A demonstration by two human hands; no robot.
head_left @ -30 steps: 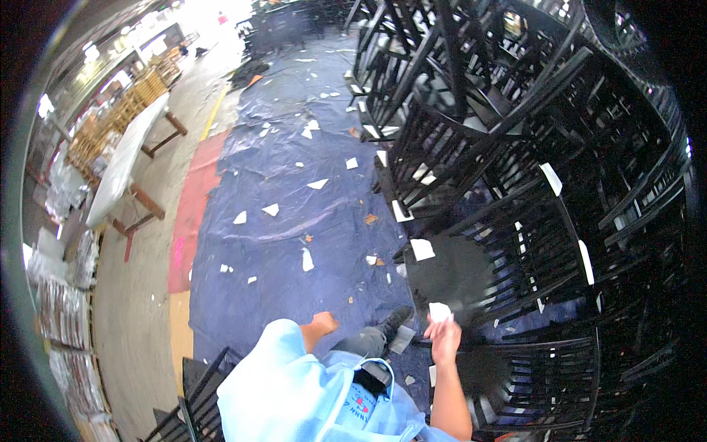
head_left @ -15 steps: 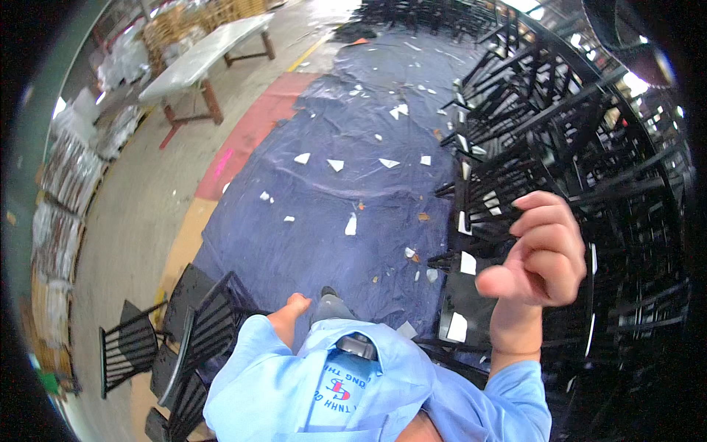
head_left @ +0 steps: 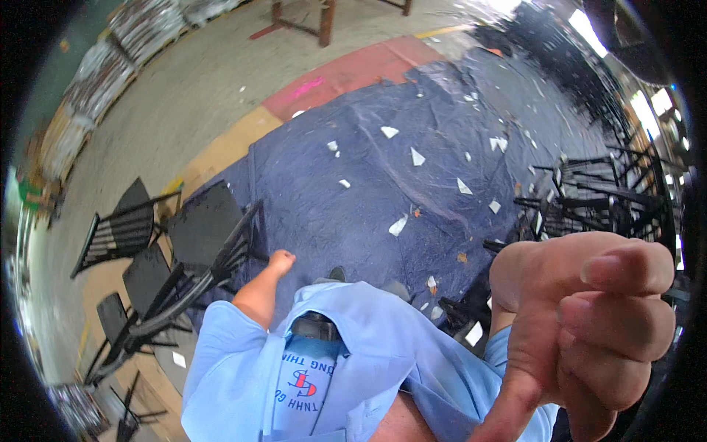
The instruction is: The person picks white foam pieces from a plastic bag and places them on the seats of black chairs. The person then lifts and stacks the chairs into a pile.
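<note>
My right hand (head_left: 596, 324) is raised close to the camera on the right, its fingers curled in toward the palm. Nothing shows inside it. Low at my left side hangs my left hand (head_left: 280, 261), small in view, with the fingers drawn in and no object visible in them. The nearest thing to it is a black spindle-back chair (head_left: 206, 221), with a gap between them. Under my feet lies a dark blue plastic sheet (head_left: 317, 214) strewn with white scraps (head_left: 418, 157).
More black chairs (head_left: 118, 232) stand at the left. Stacked black chair frames (head_left: 596, 191) rise at the right. Wrapped stacks (head_left: 103, 81) line the far left, and a table's brown leg (head_left: 325, 26) shows at the top. A red mat (head_left: 346, 77) borders the sheet.
The view has turned left, bringing more of the left-hand chairs in and pushing the frame stacks rightward. My right hand has come much nearer the camera. My left hand still hangs low.
</note>
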